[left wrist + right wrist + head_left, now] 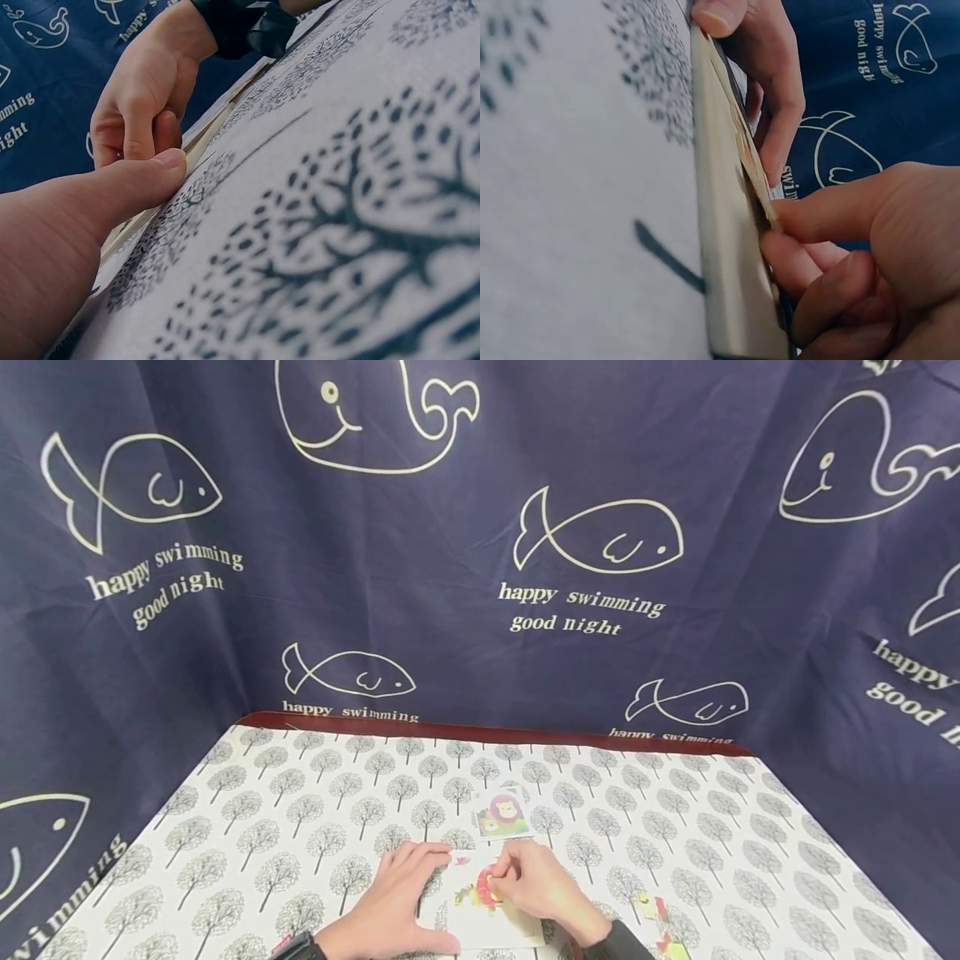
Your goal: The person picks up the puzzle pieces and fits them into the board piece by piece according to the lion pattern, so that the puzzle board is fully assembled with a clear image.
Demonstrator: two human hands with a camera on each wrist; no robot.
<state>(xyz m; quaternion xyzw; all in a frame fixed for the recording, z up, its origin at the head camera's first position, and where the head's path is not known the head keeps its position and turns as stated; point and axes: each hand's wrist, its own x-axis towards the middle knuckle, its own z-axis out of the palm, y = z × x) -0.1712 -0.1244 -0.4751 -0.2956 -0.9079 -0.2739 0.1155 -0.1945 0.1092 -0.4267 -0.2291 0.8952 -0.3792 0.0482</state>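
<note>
A thin cream puzzle board (498, 937) lies near the table's front edge, with red, yellow and brown picture pieces on its middle and a small pink bit near its top left corner. My right hand (536, 881) is over the board's right half. Its thumb and index finger pinch a thin puzzle piece (759, 176), seen edge-on in the right wrist view, tilted up from the board. At the board's left side rests my left hand (401, 902), fingers spread toward the top corner. Its thumb (150, 180) lies at the near edge of the board.
Just beyond the board lies a square picture card (502, 814) with a lion on it. Several loose red and yellow pieces (662, 927) are on the tree-print tablecloth (337, 818) to the right. A dark blue fish-print curtain (465, 568) hangs behind the table.
</note>
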